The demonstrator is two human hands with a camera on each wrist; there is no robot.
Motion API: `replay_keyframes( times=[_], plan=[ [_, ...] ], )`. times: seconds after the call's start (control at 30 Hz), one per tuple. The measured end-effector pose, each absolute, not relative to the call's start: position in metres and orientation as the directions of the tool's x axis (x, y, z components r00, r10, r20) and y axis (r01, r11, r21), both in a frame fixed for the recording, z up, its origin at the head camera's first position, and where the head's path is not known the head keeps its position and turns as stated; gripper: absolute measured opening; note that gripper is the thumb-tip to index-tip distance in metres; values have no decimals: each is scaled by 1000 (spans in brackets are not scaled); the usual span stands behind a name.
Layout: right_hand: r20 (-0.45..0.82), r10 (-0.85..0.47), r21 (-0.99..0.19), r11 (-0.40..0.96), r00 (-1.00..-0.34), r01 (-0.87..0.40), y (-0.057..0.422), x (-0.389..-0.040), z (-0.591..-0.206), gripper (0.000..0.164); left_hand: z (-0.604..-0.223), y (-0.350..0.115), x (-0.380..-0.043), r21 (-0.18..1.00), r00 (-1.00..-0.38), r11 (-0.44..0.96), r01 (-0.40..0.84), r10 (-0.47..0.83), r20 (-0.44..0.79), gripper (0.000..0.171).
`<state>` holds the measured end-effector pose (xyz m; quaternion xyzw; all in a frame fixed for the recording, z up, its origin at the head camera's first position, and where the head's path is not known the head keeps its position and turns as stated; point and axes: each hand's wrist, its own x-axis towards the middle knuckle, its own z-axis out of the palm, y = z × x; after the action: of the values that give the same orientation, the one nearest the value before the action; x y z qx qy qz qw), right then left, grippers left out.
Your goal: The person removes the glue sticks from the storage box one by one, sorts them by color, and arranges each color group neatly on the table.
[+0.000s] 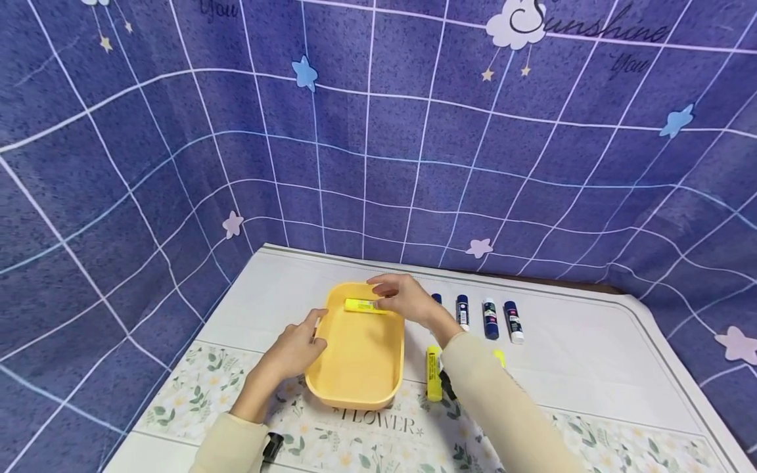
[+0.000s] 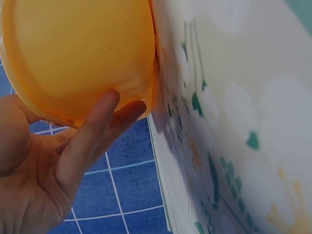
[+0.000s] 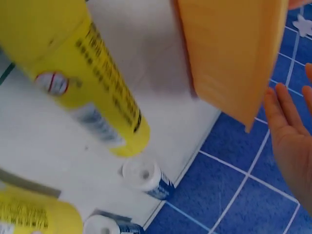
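Note:
A yellow-orange plastic tray (image 1: pixel 355 355) sits on the table. My left hand (image 1: pixel 296 345) grips its left rim; in the left wrist view the fingers (image 2: pixel 100 114) lie along the tray's outer wall. Inside, near the far end, a bright yellow highlighter (image 1: pixel 359 305) lies crosswise. Over the tray's far right corner, my right hand (image 1: pixel 408 299) has its thumb at the highlighter's right end, with the other fingers spread apart above it. The right wrist view catches only part of this hand (image 3: pixel 292 136), beside the tray wall (image 3: pixel 229 53), fingers fairly straight.
Right of the tray lies another yellow highlighter (image 1: pixel 434 374), and one more (image 1: pixel 499 357) shows partly behind the right forearm. Several blue-and-white glue sticks (image 1: pixel 490 319) lie in a row farther back. A blue gridded curtain (image 1: pixel 414 164) hangs behind the table.

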<state>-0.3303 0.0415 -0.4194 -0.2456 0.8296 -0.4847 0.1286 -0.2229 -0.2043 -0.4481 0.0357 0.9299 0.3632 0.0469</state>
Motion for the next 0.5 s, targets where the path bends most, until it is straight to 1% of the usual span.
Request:
replay_keyframes(
  times=[0.17,0.33,0.5],
  plan=[
    [20,-511,-814,491,-859,-311,31,-335,-430,46,-449,-203,-223,712,-992,700,42,116,-56,63],
    [0,-487,-800,524,-873,-293,26,-338,-435,49,-452,-203,-225,702,-991,711,47,122,-56,62],
    [-25,-489,-781,554,-872,-288,19,-340,-435,53,-452,-205,-225,699,-991,714,39,115,-63,62]
  ],
)
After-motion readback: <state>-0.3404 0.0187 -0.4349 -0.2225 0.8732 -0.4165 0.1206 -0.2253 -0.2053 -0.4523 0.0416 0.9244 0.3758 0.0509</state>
